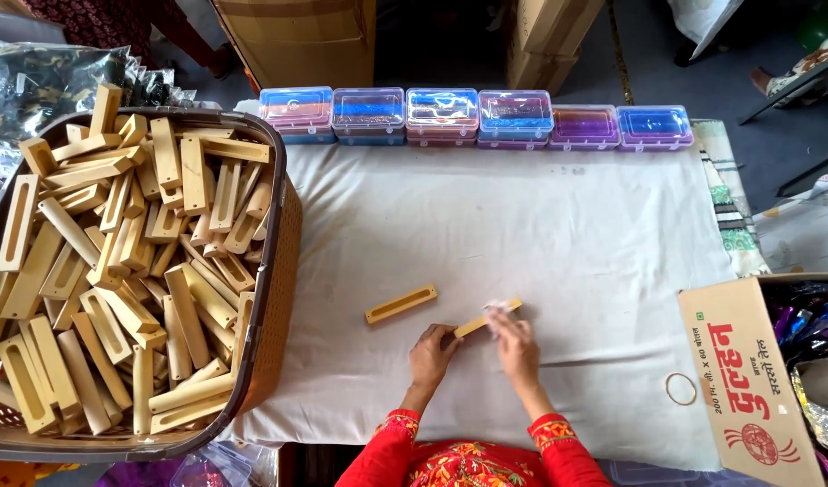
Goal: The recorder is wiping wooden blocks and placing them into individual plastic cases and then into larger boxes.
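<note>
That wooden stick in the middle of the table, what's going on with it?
A person in red sleeves holds a flat wooden strip over the white cloth, left hand at one end, right hand at the other with something small and pale. A slotted wooden piece lies beside them; a basket full of these sits left.

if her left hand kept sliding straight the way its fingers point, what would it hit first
The left hand points up and slightly right, already touching the near end of the wooden strip held by the right hand. Beyond it lies bare white cloth, then probably the row of clear plastic boxes.
</note>
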